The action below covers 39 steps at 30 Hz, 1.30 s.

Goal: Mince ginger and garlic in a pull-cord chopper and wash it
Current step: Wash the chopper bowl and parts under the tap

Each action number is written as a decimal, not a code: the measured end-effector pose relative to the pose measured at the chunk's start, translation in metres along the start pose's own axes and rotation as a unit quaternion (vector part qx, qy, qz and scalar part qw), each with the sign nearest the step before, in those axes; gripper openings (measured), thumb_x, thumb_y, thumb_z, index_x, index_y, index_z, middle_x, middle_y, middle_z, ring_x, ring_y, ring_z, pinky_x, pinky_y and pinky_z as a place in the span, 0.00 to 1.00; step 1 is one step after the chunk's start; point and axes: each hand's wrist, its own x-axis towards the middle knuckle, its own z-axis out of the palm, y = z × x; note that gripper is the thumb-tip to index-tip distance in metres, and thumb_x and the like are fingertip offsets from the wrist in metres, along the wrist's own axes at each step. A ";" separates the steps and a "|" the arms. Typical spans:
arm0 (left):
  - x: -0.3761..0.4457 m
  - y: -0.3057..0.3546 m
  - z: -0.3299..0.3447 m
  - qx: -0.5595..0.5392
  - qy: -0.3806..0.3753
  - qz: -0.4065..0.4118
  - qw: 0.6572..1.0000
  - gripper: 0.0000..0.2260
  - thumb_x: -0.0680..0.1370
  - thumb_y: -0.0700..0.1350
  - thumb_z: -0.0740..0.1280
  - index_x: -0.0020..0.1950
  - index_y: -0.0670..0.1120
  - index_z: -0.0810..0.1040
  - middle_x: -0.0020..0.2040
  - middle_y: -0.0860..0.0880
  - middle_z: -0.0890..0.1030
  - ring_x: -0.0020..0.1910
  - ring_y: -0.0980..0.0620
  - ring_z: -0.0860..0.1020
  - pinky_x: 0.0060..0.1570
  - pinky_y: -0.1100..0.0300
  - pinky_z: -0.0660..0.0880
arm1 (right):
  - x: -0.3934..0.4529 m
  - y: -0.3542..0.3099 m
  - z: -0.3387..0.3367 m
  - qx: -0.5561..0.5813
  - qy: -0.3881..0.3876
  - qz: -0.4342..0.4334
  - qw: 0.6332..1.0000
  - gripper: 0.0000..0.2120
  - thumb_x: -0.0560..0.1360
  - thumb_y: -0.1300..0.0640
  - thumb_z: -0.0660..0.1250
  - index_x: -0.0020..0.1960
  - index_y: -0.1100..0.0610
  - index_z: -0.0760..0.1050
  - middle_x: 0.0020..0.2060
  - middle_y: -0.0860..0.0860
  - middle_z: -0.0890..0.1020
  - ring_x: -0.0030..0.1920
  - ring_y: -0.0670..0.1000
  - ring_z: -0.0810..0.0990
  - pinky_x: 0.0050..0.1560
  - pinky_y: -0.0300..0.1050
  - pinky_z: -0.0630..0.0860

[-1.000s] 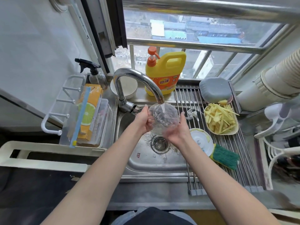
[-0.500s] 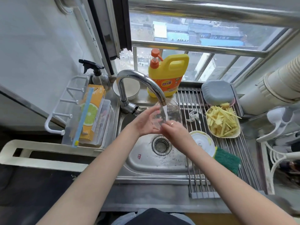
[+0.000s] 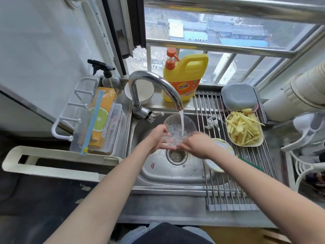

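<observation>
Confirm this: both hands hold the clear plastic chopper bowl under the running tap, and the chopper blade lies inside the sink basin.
Not quite. The head view shows the white chopper blade lying on the steel drying rack beside the sink, not in the basin. The rest stands.

Two bare hands are over the sink: one left hand (image 3: 157,138), one right hand (image 3: 197,144). Between them is one clear chopper bowl (image 3: 177,126). There is one sink (image 3: 158,175) with one drain (image 3: 177,154), and one tap (image 3: 154,83) with one stream of water (image 3: 182,122). Far side: one yellow detergent jug (image 3: 184,78), one spray bottle (image 3: 109,76), one white bowl (image 3: 140,92). On the right, one drying rack (image 3: 226,192) carries one chopper blade (image 3: 213,122), one chopper lid (image 3: 221,150), one plate of ginger strips (image 3: 244,129), one grey box (image 3: 239,97) and one green scrubber (image 3: 251,163). On the left, one orange carton (image 3: 102,117).
</observation>
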 end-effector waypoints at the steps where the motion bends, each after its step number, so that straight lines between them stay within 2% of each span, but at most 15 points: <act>1: 0.002 -0.002 0.001 -0.002 0.008 0.001 1.000 0.21 0.76 0.33 0.53 0.67 0.49 0.65 0.56 0.43 0.72 0.45 0.41 0.78 0.31 0.49 0.81 | 0.003 0.005 0.001 -0.043 0.026 0.027 0.998 0.28 0.81 0.39 0.41 0.63 0.48 0.75 0.57 0.53 0.81 0.65 0.53 0.73 0.73 0.52 0.58; 3: 0.009 -0.003 0.004 0.028 0.057 0.032 0.997 0.23 0.76 0.29 0.53 0.69 0.47 0.65 0.59 0.42 0.71 0.51 0.40 0.77 0.35 0.48 0.81 | 0.011 -0.007 0.005 -0.040 0.061 0.043 0.996 0.27 0.81 0.40 0.39 0.69 0.45 0.69 0.62 0.52 0.79 0.71 0.50 0.67 0.76 0.54 0.43; 4: 0.012 -0.001 0.005 0.063 0.096 0.051 0.992 0.21 0.77 0.30 0.53 0.67 0.45 0.66 0.59 0.41 0.72 0.51 0.41 0.77 0.38 0.49 0.80 | 0.014 -0.018 0.008 -0.003 0.049 0.025 0.998 0.26 0.81 0.39 0.39 0.70 0.44 0.67 0.61 0.52 0.80 0.69 0.51 0.69 0.75 0.56 0.44; 7: 0.019 -0.003 -0.004 0.096 0.131 0.055 0.985 0.08 0.80 0.36 0.57 0.54 0.46 0.70 0.50 0.45 0.77 0.40 0.48 0.78 0.27 0.53 0.79 | 0.005 -0.035 0.011 0.180 0.039 0.001 0.983 0.22 0.82 0.42 0.49 0.60 0.52 0.76 0.49 0.54 0.83 0.52 0.55 0.80 0.60 0.55 0.73; 9: 0.017 -0.003 -0.015 0.093 0.122 0.039 0.987 0.04 0.80 0.40 0.60 0.52 0.48 0.72 0.46 0.50 0.75 0.40 0.50 0.77 0.22 0.57 0.77 | 0.000 -0.025 0.008 0.261 0.221 0.055 0.938 0.18 0.81 0.49 0.56 0.47 0.59 0.79 0.40 0.54 0.82 0.42 0.55 0.79 0.47 0.54 0.76; 11: 0.017 -0.005 -0.023 0.112 0.127 0.031 0.985 0.06 0.81 0.41 0.60 0.54 0.49 0.74 0.45 0.53 0.73 0.40 0.52 0.75 0.21 0.56 0.77 | -0.002 -0.016 0.007 0.278 0.380 0.165 0.867 0.13 0.78 0.50 0.61 0.45 0.58 0.76 0.40 0.51 0.79 0.42 0.53 0.76 0.46 0.50 0.72; 14: 0.014 0.001 -0.022 0.118 0.107 0.006 0.987 0.06 0.80 0.44 0.62 0.56 0.49 0.76 0.49 0.49 0.76 0.40 0.49 0.78 0.24 0.55 0.79 | 0.009 -0.019 0.003 0.534 0.239 0.241 0.774 0.15 0.76 0.47 0.64 0.58 0.55 0.69 0.51 0.51 0.76 0.50 0.52 0.77 0.49 0.53 0.79; 16: 0.011 0.008 -0.018 0.113 0.074 -0.007 0.991 0.10 0.79 0.45 0.63 0.60 0.48 0.75 0.53 0.46 0.79 0.40 0.48 0.81 0.27 0.55 0.80 | 0.018 -0.022 0.007 0.625 0.164 0.268 0.714 0.13 0.78 0.56 0.62 0.61 0.55 0.68 0.57 0.53 0.74 0.49 0.57 0.80 0.43 0.56 0.82; 19: 0.005 0.017 -0.019 0.063 -0.009 -0.021 0.998 0.16 0.78 0.49 0.64 0.66 0.51 0.68 0.53 0.43 0.81 0.43 0.46 0.83 0.37 0.54 0.81 | 0.020 -0.023 0.021 0.685 0.186 0.374 0.597 0.14 0.79 0.66 0.55 0.63 0.58 0.67 0.62 0.56 0.71 0.53 0.63 0.79 0.35 0.54 0.82; 22: -0.003 0.018 -0.027 0.087 -0.012 -0.029 0.996 0.09 0.78 0.52 0.64 0.56 0.52 0.72 0.55 0.46 0.79 0.47 0.47 0.81 0.39 0.53 0.80 | 0.019 -0.038 0.037 0.730 0.183 0.341 0.563 0.10 0.81 0.64 0.55 0.60 0.55 0.66 0.62 0.55 0.70 0.50 0.62 0.79 0.25 0.50 0.80; 24: -0.004 0.012 -0.037 0.091 0.008 -0.033 0.995 0.05 0.77 0.51 0.64 0.51 0.53 0.75 0.54 0.48 0.78 0.47 0.49 0.80 0.42 0.55 0.79 | 0.024 -0.048 0.035 0.754 0.188 0.306 0.550 0.09 0.81 0.59 0.58 0.61 0.54 0.65 0.63 0.55 0.70 0.51 0.61 0.79 0.28 0.51 0.81; 29: -0.010 -0.004 -0.057 0.066 -0.010 -0.096 0.993 0.08 0.77 0.50 0.66 0.55 0.54 0.74 0.62 0.46 0.72 0.62 0.41 0.73 0.50 0.52 0.77 | 0.040 -0.032 0.016 0.813 0.221 0.327 0.428 0.22 0.80 0.69 0.53 0.70 0.53 0.59 0.73 0.52 0.58 0.59 0.64 0.73 0.42 0.59 0.80; 33: -0.008 -0.009 -0.051 0.062 -0.018 -0.099 0.993 0.09 0.77 0.49 0.65 0.56 0.53 0.73 0.65 0.44 0.72 0.61 0.41 0.74 0.50 0.52 0.77 | 0.042 -0.034 0.023 0.783 0.173 0.342 0.490 0.19 0.80 0.67 0.50 0.68 0.53 0.60 0.69 0.55 0.64 0.56 0.66 0.75 0.38 0.63 0.79; 36: -0.008 -0.009 -0.041 0.051 -0.016 -0.102 0.993 0.14 0.77 0.48 0.65 0.62 0.50 0.70 0.62 0.42 0.72 0.55 0.40 0.78 0.46 0.52 0.78 | 0.049 -0.044 0.015 0.794 0.133 0.326 0.495 0.22 0.81 0.66 0.46 0.70 0.49 0.60 0.70 0.57 0.64 0.58 0.69 0.74 0.34 0.63 0.78; 39: -0.007 -0.004 -0.032 0.032 -0.012 -0.096 0.995 0.12 0.78 0.46 0.64 0.60 0.49 0.68 0.55 0.41 0.73 0.44 0.42 0.81 0.44 0.52 0.79 | 0.052 -0.041 0.002 0.796 0.157 0.292 0.506 0.24 0.82 0.65 0.49 0.73 0.45 0.59 0.71 0.55 0.65 0.62 0.68 0.73 0.41 0.67 0.79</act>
